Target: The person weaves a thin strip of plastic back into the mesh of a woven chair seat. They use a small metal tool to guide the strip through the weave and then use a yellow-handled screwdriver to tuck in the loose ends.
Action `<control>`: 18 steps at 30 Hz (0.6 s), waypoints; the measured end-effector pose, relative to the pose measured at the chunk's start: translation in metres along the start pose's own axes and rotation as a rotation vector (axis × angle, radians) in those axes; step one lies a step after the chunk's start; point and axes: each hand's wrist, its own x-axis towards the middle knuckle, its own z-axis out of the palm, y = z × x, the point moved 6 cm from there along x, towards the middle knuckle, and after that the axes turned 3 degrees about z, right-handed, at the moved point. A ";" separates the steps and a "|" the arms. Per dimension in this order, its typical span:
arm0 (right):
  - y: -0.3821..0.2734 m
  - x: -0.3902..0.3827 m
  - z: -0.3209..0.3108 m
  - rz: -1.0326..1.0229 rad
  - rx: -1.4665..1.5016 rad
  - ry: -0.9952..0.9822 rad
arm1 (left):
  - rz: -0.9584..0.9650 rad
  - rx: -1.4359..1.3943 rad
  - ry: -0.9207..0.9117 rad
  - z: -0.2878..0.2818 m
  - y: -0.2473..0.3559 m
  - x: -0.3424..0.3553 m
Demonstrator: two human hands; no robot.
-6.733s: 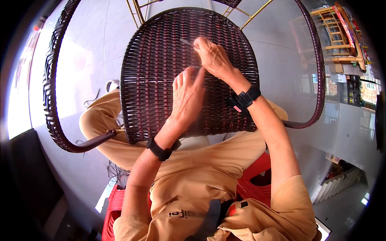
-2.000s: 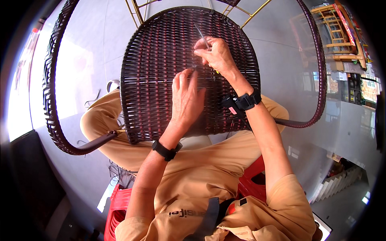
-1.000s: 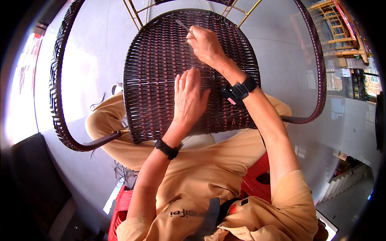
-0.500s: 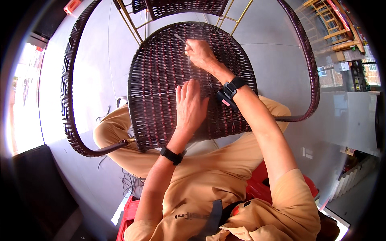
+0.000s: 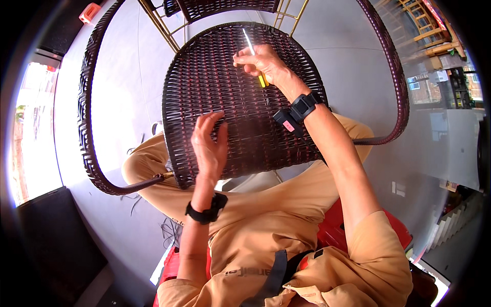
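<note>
Fingers clamped on screwdriver (image 5: 263, 81) in right hand (image 5: 267, 62), apart on left hand (image 5: 208, 151) over seat (image 5: 250, 130); I judge a slack grip could let screwdriver slip, gouging seat.

I can't see the middle of the yellow-handled tool (image 5: 263, 80) behind the right fingers (image 5: 249, 60); the far woven panel (image 5: 230, 8) is cut off.

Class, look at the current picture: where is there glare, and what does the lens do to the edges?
Head view: glare whites out the opening at far left and washes the floor beside it; head view: the tool glints along its shaft; head view: black rounds off the corners, fisheye-like.
</note>
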 end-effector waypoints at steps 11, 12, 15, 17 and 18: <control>0.006 -0.007 -0.001 -0.059 0.118 0.015 | -0.162 -0.212 -0.376 0.028 -0.024 0.103; 0.003 -0.012 0.000 -0.070 0.118 0.013 | -0.160 -0.234 -0.364 0.037 -0.025 0.111; -0.008 -0.023 -0.001 -0.136 0.134 0.020 | -0.155 -0.364 -0.309 0.057 -0.022 0.126; -0.010 -0.026 0.002 -0.165 0.120 0.045 | -0.143 -0.342 -0.291 0.061 -0.020 0.128; -0.011 -0.029 0.002 -0.186 0.100 0.072 | -0.138 -0.327 -0.273 0.061 -0.019 0.128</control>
